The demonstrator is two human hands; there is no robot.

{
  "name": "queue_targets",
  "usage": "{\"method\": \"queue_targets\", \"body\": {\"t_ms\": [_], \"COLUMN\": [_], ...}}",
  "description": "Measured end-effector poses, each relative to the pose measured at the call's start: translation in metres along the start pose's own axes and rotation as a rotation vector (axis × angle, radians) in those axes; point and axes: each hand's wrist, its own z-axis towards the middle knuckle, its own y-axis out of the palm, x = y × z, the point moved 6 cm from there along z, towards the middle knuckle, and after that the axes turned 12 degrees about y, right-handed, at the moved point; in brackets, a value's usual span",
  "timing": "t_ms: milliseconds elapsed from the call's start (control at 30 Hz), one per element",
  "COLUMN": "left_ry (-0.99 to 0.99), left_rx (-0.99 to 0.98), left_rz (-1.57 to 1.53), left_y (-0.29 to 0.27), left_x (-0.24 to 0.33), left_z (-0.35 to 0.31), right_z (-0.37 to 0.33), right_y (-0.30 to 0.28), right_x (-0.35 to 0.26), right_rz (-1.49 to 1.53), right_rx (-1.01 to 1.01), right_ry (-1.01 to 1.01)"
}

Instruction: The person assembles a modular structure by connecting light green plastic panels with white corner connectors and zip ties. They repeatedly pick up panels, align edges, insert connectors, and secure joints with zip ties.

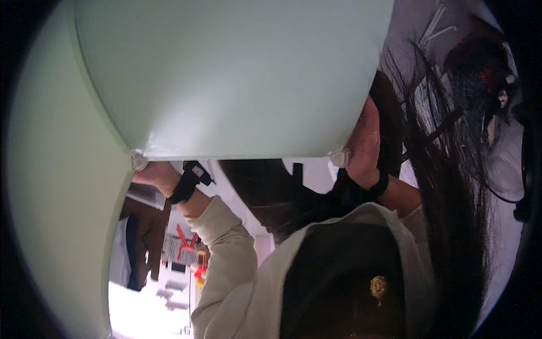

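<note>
A large, smooth, pale green panel [237, 79] fills the upper part of the head view, with a straight lower edge. Another pale green surface [62, 186] adjoins it along the left. My left hand [156, 175], wearing a black wrist strap, grips the panel's lower left corner beside a small whitish corner piece [138, 161]. At the lower right corner, my right hand [364, 144] is closed against the panel's edge beside a second whitish piece [340, 157]. The panel hides most of the fingers of both hands.
Long dark hair [451, 186] hangs at the right. Beyond it is what looks like a dark-haired head [480, 62]. Beige sleeves [226, 243] and a dark top with a gold emblem [378, 287] fill the bottom. Brown furniture [148, 223] and a red object [185, 240] show at lower left.
</note>
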Motion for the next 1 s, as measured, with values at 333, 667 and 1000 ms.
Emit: {"method": "queue_targets", "body": {"t_ms": [333,667,1000], "left_ry": [0.063,0.559,0.031], "left_rx": [-0.152,-0.31,-0.013], "left_rz": [0.097,0.789,-0.229], "left_y": [-0.022,0.012,0.016], "left_x": [-0.012,0.008,-0.014], "left_z": [0.012,-0.002,0.008], "right_z": [0.0,0.012,0.016], "right_y": [0.022,0.019,0.026], "right_x": [0.005,-0.003,-0.013], "right_rz": [0.143,-0.115,0.213], "right_rx": [0.042,0.24,0.178], "right_ry": [-0.049,-0.163,-0.124]}}
